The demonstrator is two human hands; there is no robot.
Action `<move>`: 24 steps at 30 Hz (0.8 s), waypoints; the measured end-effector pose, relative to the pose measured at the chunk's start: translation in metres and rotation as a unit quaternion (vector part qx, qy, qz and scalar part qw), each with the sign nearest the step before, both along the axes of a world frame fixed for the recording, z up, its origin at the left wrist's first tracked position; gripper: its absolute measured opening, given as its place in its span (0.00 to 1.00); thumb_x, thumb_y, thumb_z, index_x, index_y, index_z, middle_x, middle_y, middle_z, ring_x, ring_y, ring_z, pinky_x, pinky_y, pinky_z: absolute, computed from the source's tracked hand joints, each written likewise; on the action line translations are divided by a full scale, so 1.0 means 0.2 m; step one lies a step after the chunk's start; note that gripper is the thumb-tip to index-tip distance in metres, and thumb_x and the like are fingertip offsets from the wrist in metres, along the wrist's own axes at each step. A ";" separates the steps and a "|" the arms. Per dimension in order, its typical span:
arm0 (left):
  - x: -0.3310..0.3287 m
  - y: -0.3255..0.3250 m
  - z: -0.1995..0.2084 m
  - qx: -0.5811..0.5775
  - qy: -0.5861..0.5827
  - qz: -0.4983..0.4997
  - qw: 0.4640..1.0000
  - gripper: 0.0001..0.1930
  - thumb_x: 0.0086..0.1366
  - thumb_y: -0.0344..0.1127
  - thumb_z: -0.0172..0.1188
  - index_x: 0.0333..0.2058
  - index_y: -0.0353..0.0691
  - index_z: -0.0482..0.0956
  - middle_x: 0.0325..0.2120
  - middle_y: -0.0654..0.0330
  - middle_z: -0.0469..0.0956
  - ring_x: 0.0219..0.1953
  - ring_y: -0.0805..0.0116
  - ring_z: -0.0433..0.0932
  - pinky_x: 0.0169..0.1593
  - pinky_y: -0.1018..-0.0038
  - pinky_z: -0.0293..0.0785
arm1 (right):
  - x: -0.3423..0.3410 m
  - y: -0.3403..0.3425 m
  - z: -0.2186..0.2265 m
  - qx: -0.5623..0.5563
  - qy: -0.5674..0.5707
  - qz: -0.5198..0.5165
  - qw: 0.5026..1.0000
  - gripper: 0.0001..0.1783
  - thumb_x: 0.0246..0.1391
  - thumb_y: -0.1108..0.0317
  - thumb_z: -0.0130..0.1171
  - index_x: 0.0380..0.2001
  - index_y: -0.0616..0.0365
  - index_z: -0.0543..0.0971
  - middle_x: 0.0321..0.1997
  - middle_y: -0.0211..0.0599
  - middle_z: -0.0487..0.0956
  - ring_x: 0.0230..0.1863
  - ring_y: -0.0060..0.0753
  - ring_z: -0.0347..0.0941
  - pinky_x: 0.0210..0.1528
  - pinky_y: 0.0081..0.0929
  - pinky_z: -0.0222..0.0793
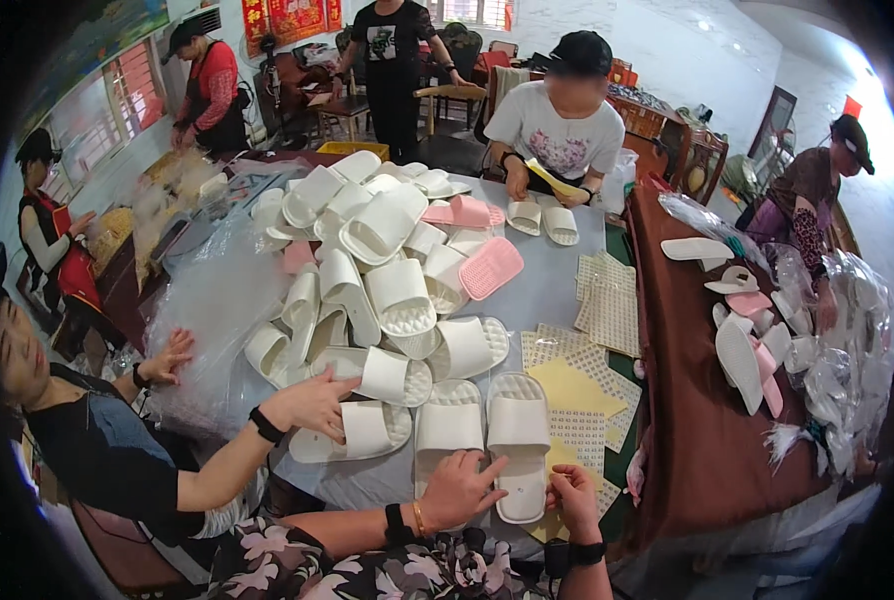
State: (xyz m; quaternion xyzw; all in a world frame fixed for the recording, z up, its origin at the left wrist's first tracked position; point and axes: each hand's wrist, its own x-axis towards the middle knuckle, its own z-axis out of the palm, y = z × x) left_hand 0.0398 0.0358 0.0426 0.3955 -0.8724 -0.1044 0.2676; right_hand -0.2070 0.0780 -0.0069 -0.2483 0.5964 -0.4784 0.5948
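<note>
A pair of white slippers lies side by side before me, the left slipper [449,428] and the right slipper [519,424], toes pointing away. My left hand [459,490] rests across both at their heel ends, palm down with fingers spread. Beside the right slipper's heel hovers my right hand [573,497], its thumb and fingertips pinched together; anything between them is too small to make out. Under and beyond that hand lie yellow-backed sticker sheets [565,392] with printed rows. More pale sticker sheets [609,312] are spread farther up the table's right side.
A heap of white slippers [382,220] with pink ones [491,268] fills the table's middle. At left, a co-worker's hand [312,405] touches a slipper [367,430]; clear plastic [222,310] lies beyond. Across sits a person holding a yellow sheet [555,178]. A brown-covered table [687,400] stands right.
</note>
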 end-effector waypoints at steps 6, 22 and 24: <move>-0.03 0.02 0.00 0.077 -0.089 0.037 0.992 0.30 0.60 0.57 0.60 0.56 0.47 0.73 0.36 0.53 0.72 0.38 0.54 0.72 0.40 0.62 0.68 | -0.01 0.00 -0.01 0.006 -0.002 -0.007 1.000 0.13 0.61 0.70 0.55 0.47 0.62 0.71 0.26 0.34 0.76 0.19 0.21 0.72 0.20 0.18 0.69; -0.11 -0.10 -0.13 0.205 -0.043 0.060 0.976 0.33 0.63 0.63 0.54 0.38 0.29 0.75 0.32 0.37 0.78 0.33 0.42 0.79 0.39 0.53 0.75 | -0.01 0.00 -0.02 0.001 0.009 -0.007 1.000 0.12 0.61 0.70 0.56 0.46 0.63 0.71 0.25 0.34 0.76 0.18 0.22 0.71 0.19 0.19 0.67; -0.07 -0.09 -0.10 0.184 -0.029 0.061 0.981 0.33 0.63 0.63 0.54 0.38 0.29 0.75 0.30 0.37 0.78 0.36 0.41 0.78 0.42 0.53 0.73 | 0.01 -0.02 0.00 0.004 0.005 -0.002 1.000 0.12 0.61 0.71 0.56 0.46 0.63 0.71 0.25 0.35 0.76 0.18 0.22 0.71 0.19 0.20 0.67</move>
